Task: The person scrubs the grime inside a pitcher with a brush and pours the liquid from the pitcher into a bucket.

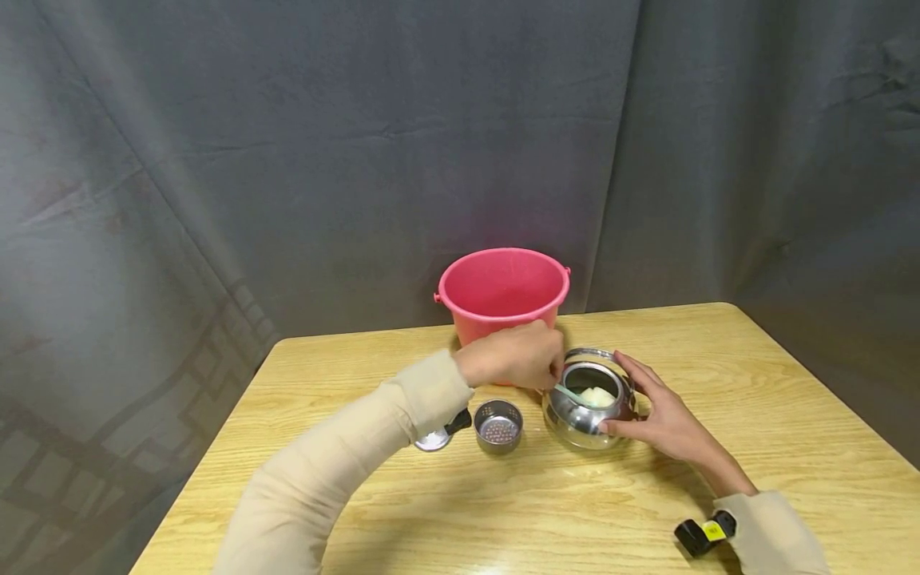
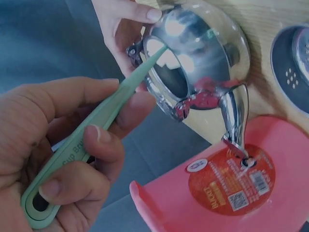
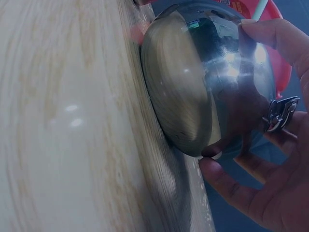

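My left hand [image 1: 516, 356] grips the pale green handle of a cup brush [image 2: 89, 128], fingers curled round it. The brush's white head [image 1: 596, 397] sits in the round mouth of a shiny steel teapot [image 1: 578, 422]. Steadying the teapot from the right is my right hand [image 1: 664, 419], thumb on the near side and fingers spread round the far side. In the right wrist view, the fingertips [image 3: 215, 169] press the teapot's rounded body close to the tabletop. The spout [image 2: 234, 113] points toward the pink bucket.
A pink bucket [image 1: 470, 329] stands at the back of the wooden table [image 1: 431, 511]. Left of the teapot is a perforated steel strainer [image 1: 498, 430]. Beside it lies a steel lid [image 1: 433, 442] with a black knob, partly behind my left sleeve. Grey curtains [image 1: 345, 160] hang behind.
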A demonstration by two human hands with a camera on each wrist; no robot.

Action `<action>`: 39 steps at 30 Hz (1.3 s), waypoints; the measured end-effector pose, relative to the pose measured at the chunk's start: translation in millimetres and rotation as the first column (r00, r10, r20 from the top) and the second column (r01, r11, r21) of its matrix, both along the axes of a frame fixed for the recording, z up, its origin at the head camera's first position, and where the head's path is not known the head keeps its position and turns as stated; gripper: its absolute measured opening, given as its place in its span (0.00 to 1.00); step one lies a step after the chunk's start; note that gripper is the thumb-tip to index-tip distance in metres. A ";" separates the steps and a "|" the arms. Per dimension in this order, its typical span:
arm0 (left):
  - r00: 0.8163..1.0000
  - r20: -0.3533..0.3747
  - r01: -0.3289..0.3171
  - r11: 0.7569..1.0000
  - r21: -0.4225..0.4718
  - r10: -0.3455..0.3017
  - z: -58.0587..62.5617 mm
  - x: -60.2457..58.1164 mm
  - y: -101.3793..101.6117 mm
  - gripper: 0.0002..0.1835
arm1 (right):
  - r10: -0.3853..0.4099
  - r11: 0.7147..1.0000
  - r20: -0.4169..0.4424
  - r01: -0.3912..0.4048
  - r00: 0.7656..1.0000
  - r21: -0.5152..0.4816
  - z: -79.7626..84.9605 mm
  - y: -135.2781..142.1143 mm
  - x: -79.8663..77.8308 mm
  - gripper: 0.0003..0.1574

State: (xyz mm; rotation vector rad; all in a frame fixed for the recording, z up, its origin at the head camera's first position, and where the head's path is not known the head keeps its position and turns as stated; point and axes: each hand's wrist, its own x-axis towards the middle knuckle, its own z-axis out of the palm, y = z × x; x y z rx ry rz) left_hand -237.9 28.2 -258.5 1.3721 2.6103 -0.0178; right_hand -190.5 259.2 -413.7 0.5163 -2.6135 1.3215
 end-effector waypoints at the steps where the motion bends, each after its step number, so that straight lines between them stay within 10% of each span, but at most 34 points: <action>1: 1.000 -0.008 0.012 1.000 -0.013 -0.012 1.0 -1.0 1.1 0.07 | -0.001 1.000 -0.001 0.001 1.000 0.001 -0.1 -0.1 0.3 0.64; 12: 0.992 -0.003 0.125 0.985 -0.121 -0.126 16.4 -13.4 16.6 0.19 | -0.011 1.000 0.009 0.011 1.000 0.013 1.7 1.5 2.7 0.64; 39: 0.999 0.043 0.034 0.936 -0.352 -0.020 36.6 -26.9 54.1 0.01 | -0.016 1.000 0.023 0.015 1.000 0.002 0.0 4.1 1.4 0.65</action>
